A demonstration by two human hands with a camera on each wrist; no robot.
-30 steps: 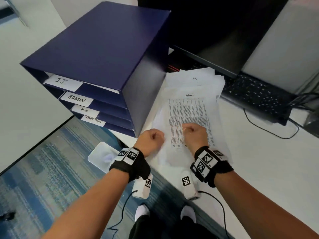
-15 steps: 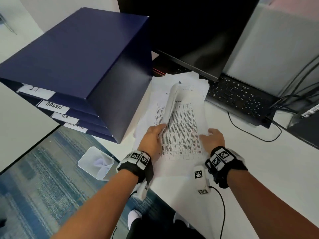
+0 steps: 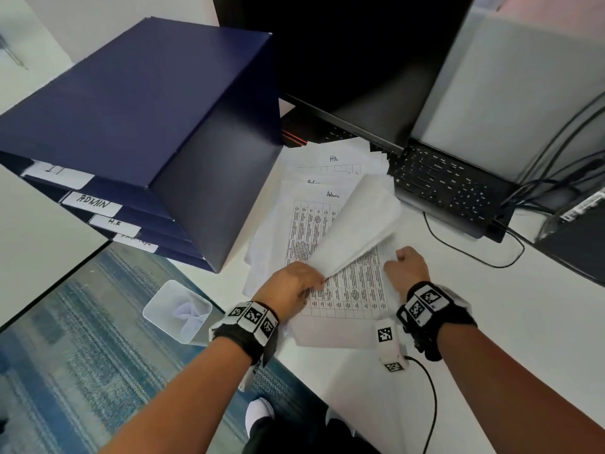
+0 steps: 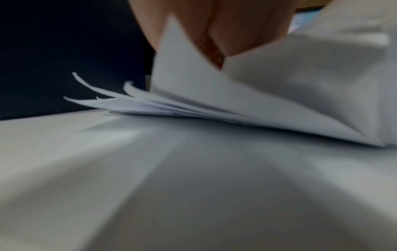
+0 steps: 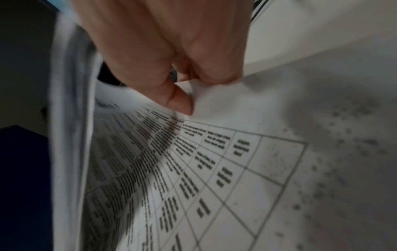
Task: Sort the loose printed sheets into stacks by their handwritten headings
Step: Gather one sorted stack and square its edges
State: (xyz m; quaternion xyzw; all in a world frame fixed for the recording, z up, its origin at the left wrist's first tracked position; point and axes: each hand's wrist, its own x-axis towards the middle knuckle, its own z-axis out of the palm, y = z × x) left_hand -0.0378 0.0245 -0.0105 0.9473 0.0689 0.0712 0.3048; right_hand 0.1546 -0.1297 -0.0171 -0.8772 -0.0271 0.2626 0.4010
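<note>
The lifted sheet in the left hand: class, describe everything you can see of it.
The lifted sheet is thin white paper, its blank back facing the head camera. The left hand pinches its near corner; the wrist view shows fingers on that corner. It curls up and away toward the keyboard, above the sheet headed "Admin" on the loose pile. Its own heading is hidden.
</note>
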